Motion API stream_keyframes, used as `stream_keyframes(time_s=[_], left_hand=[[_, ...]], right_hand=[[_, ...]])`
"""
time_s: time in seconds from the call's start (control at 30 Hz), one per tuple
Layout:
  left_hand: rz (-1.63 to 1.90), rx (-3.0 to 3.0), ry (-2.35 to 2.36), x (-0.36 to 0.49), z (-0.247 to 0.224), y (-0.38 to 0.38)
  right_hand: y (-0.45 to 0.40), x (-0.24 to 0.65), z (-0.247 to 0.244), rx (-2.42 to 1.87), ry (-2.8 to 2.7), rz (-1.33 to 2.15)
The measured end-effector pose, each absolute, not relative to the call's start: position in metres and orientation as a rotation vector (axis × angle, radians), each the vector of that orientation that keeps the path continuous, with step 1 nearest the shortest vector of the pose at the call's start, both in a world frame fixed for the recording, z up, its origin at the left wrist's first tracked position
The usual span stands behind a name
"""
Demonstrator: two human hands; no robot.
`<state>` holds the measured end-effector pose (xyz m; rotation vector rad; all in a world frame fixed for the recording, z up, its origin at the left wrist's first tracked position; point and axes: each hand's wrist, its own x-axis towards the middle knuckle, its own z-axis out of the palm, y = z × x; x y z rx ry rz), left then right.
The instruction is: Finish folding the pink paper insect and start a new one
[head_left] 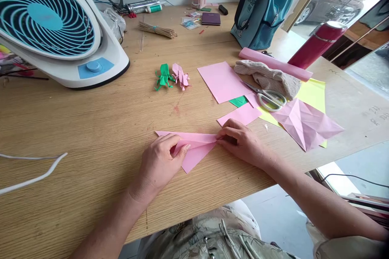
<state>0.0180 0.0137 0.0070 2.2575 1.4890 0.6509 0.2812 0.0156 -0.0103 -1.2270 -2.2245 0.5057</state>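
A partly folded sheet of pink origami paper (197, 156) lies near the table's front edge, with one flap lifted. My left hand (162, 160) grips that flap on its left side, thumb in front and fingers behind. At the right corner, the fingertips of my right hand (238, 139) pinch the paper. Just beyond my right hand rests another pink piece (240, 115). Farther up the table stand two folded paper insects, one green (164, 76) and one pink (181, 76).
A fan (103, 58) occupies the left, with a white cable (45, 175) below it. On the right are scissors (270, 99), a creased pink sheet (305, 123), a cloth (270, 77) and a red flask (316, 44). A teal bag (255, 20) stands behind them.
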Motion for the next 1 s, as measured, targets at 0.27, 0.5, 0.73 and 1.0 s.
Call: stream_keyframes(time_s=[0.27, 0.5, 0.73, 1.0], left_hand=[[0.608, 2.211, 1.616, 0.017, 0.008, 0.017], [0.531, 2.267, 1.437, 0.003, 0.013, 0.015], [0.405, 2.323, 1.206, -0.019, 0.022, 0.008], [0.382, 2.501, 1.176, -0.006, 0.026, 0.006]], right_hand=[[0.018, 0.287, -0.009, -1.255, -2.17, 0.587], [0.003, 0.283, -0.002, -1.331, -2.215, 0.508], [-0.043, 0.276, -0.001, -1.337, -2.326, 0.389], [-0.066, 0.276, -0.005, -1.447, -2.184, 0.444]])
